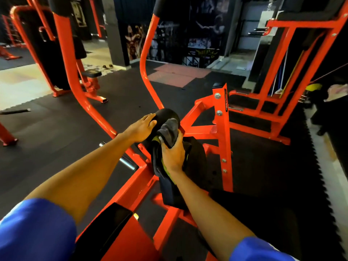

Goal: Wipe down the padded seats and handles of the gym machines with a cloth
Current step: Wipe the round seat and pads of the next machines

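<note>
Black bar on dark floor mats; posters, perhaps, behind.

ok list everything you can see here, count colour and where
machine frame: one, orange, centre
roller pad: one, black, centre, under left hand
cloth: one, grey with yellow-green edge, against the roller pad
seat pad: one, black, just right of the cloth
other machines: at least two, orange with black pads, far left and right
bar: one, black, on the floor at left
floor mats: black, throughout
left hand: flat on the roller pad
right hand: gripping the cloth
sleeves: two, blue, bottom corners
</note>
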A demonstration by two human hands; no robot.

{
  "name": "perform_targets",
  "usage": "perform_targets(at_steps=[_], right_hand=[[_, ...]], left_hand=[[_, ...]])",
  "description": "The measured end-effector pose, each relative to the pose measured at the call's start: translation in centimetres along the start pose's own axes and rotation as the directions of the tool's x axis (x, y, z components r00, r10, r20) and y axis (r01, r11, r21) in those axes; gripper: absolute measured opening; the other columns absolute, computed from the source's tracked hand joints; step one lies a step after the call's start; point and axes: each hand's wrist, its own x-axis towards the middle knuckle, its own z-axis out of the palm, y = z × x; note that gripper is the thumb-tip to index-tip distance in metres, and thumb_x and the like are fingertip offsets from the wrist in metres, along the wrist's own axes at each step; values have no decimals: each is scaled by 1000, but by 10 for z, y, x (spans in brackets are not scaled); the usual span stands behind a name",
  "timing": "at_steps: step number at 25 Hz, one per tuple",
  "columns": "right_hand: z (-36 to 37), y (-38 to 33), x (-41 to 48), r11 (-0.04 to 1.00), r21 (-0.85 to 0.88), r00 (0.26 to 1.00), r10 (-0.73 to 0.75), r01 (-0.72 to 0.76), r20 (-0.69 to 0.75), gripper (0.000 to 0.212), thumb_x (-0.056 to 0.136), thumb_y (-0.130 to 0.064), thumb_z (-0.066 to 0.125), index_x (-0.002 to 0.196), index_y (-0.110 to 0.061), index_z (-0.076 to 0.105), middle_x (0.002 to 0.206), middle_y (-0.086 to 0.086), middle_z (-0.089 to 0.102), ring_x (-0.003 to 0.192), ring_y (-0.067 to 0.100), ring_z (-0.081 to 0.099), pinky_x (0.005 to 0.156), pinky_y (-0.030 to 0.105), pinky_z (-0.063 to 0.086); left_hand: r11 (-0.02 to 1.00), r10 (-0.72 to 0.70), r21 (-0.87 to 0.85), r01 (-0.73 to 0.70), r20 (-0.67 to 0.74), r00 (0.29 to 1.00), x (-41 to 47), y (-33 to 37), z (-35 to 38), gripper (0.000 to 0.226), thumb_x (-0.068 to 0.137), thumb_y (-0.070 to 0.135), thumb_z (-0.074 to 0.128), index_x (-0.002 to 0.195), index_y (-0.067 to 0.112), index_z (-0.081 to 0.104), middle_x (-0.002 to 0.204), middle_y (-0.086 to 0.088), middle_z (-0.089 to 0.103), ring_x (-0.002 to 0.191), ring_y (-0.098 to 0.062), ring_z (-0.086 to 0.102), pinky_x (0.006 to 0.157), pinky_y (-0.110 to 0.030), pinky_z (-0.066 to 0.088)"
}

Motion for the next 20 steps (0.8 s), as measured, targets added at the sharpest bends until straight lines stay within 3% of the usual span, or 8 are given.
perform_targets(at_steps=[3,6,9,12,16,20], right_hand=[[8,1,12,993,-21,992,-117,116,-51,53,92,-40,71,141,-36,52,137,-16,62,127,4,56,105,22,43],[14,-1,55,993,-92,997,-73,73,5,60,86,-27,62,145,-35,50,148,-8,56,138,17,51,115,36,38],[17,-16,110,999,-45,998,28,-26,53,53,90,-13,57,142,-22,55,143,2,58,135,28,53,107,28,36],[18,-32,108,995,-79,997,62,-59,38,49,95,-18,58,143,-25,54,146,2,56,136,28,51,108,35,39],[19,-26,33,992,-115,994,-48,59,101,60,91,-21,62,149,-28,48,155,2,49,143,26,44,117,45,37],[16,-13,55,991,-86,991,-89,98,96,62,88,-13,59,148,-27,49,154,2,50,143,26,45,118,43,36]], left_hand=[[1000,-5,3,5,-9,1000,5,-8,11,55,111,40,29,162,20,24,169,-1,22,153,-23,26,123,-37,21],[1000,0,-6,0,-24,1000,3,-6,11,54,111,38,30,161,17,27,168,-3,24,153,-22,26,122,-35,21],[1000,3,1,-3,-31,1000,-1,-5,12,54,111,38,29,161,17,28,168,-3,24,154,-21,25,123,-35,20],[1000,-3,-5,3,-51,999,-3,-2,12,53,111,38,29,160,19,29,167,-2,26,152,-23,28,122,-37,23],[1000,-14,-8,14,-74,997,0,-3,12,50,111,33,29,160,23,30,167,1,26,152,-23,30,122,-37,25],[999,-31,32,33,-47,998,-5,10,14,53,109,29,29,162,22,24,170,4,17,155,-13,17,124,-31,14]])
